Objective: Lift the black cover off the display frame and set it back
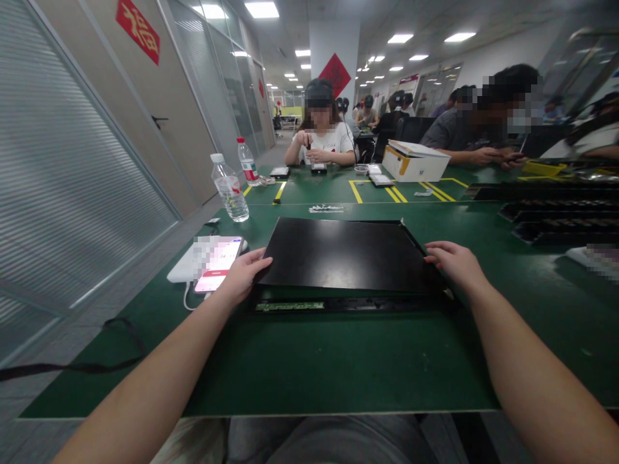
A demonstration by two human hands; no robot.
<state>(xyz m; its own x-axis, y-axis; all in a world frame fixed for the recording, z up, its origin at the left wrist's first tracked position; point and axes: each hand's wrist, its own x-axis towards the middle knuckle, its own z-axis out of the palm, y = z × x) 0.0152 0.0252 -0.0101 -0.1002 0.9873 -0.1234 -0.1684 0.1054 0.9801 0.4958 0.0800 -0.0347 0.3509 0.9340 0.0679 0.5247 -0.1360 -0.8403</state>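
Note:
A flat, slightly glossy black panel (341, 254), like a display panel, lies slightly askew over a shallow black frame (382, 304). A strip of green circuit board (290, 306) shows along the frame's near side. At the panel's left edge, my left hand (244, 274) is closed, thumb on top and fingers partly hidden beneath. My right hand (452, 261) has its fingers bent together at the right edge, where panel and frame sit close; it appears to pinch the frame's rim. What lies under the panel is hidden.
Left on the green table (338, 367) are a lit phone (220, 264), a white device (186, 258) and two water bottles (229, 187). Black long parts (561, 219) lie at right. A white box (416, 161) stands across, near a seated person (322, 138) and another person (464, 135).

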